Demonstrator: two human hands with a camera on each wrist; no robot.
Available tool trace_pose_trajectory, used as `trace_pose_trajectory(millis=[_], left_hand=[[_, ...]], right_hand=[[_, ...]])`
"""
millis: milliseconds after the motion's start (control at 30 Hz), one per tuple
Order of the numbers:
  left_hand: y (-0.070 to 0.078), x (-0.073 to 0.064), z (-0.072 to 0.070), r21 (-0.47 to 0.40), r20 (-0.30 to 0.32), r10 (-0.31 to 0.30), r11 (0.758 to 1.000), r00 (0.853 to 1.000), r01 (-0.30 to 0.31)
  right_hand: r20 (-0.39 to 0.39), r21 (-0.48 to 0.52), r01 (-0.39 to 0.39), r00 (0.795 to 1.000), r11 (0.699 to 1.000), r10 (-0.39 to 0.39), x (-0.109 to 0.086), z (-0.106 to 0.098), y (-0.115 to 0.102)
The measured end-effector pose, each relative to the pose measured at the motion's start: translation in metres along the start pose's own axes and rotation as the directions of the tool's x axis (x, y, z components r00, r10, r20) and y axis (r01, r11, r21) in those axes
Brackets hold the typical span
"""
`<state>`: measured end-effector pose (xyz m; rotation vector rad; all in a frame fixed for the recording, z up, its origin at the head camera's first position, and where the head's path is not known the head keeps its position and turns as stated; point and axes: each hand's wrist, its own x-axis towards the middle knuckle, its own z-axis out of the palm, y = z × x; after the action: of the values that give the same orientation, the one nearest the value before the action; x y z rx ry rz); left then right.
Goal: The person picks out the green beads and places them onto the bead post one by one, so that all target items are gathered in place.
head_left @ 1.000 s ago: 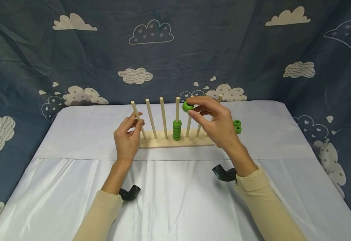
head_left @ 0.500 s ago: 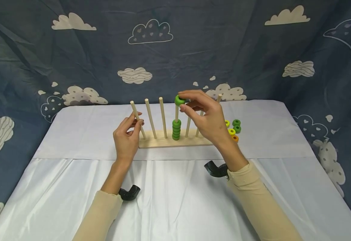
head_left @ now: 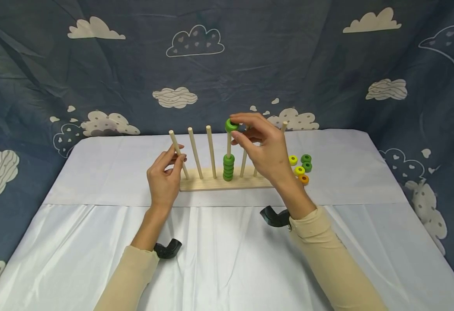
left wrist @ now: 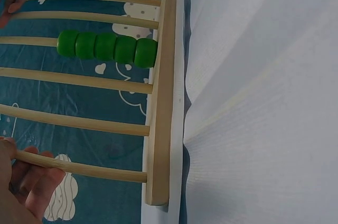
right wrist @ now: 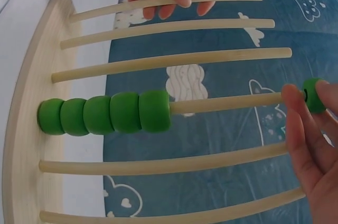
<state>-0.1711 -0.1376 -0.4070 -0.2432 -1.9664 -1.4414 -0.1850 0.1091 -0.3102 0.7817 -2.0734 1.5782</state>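
A pale wooden rack (head_left: 211,185) with a row of upright pegs stands on the white cloth. Its middle peg (right wrist: 227,102) carries a stack of several green beads (head_left: 228,167) down at the base. My right hand (head_left: 267,149) pinches another green bead (head_left: 231,125) between thumb and fingers, at the top of that same peg; in the right wrist view this bead (right wrist: 315,95) sits right at the peg's tip. With thumb and fingers, my left hand (head_left: 165,179) holds the leftmost peg (left wrist: 84,168) partway up. The other pegs in sight are bare.
Right of the rack lie loose beads: two green beads (head_left: 306,163), two yellow beads (head_left: 299,170) and an orange bead (head_left: 303,179). A dark blue curtain (head_left: 227,77) with clouds hangs behind the cloth-covered table (head_left: 211,259).
My right hand has moved left with the green bead, from beside the middle peg to its top. The yellow and orange beads have come into sight behind it. My left hand has stayed put.
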Motion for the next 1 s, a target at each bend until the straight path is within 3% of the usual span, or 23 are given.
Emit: trace_pose_trajectory(millis=[600,1000], left_hand=[[0.000,0.001,0.001,-0.001,-0.003,0.009,1.000,1.000,-0.009],[-0.001,0.000,0.001,-0.017,0.001,-0.010,1.000,1.000,0.010]], right_hand=[[0.027,-0.057,-0.072,0.997,0.996,0.073,-0.004,0.001,-0.001],[-0.018,-0.019,-0.020,1.000,1.000,0.020,-0.010,-0.010,0.001]])
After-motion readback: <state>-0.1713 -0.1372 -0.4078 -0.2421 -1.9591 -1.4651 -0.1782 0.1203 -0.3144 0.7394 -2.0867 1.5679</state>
